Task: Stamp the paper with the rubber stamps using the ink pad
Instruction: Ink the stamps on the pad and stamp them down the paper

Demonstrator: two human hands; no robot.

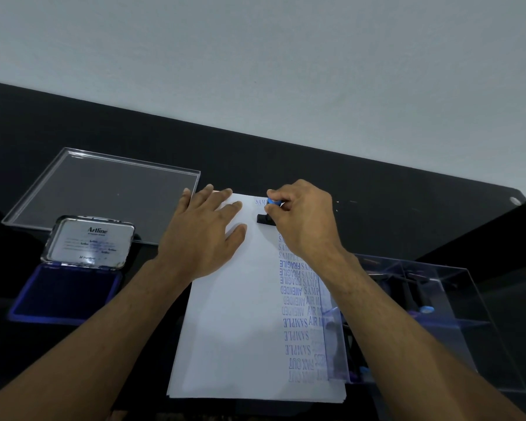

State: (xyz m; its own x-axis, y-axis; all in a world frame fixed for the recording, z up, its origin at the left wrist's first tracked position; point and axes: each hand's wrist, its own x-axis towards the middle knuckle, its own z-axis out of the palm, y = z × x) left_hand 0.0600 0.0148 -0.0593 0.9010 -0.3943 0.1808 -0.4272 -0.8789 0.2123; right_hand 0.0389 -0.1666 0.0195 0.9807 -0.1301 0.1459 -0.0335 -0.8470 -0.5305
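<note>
On the black worktop (377, 208), a stack of white paper (240, 314) is laid lengthwise away from the person, its right half covered with blue impressions — SAMPLE, FRAGILE, AMENDED, AIR MAIL, FAX OUT. Near the far edge of the sheet a rubber stamp (266, 218) is set base down on the paper; its blue-capped handle is pinched by the curled fingers and thumb of the right hand (304, 220), and only the black base and the blue tip are seen past the knuckles. A faint "SAM" print is seen just beyond the stamp. The left hand (204, 229) is laid flat on the upper left part of the paper, fingers spread and straight, pressing the sheet down.

To the left, well apart from the paper, an Artline ink pad (64, 293) is opened — the dark blue pad faces up and the metal lid (88, 243) is tilted back. Behind the lid a clear plastic tray lid (104, 192) is laid flat. To the right, a clear plastic box (453, 329) overlaps the right edge of the paper; dark stamps with blue caps (424, 308) are seen inside, partly hidden by the right forearm. A pale wall (255, 56) is seen behind the worktop.
</note>
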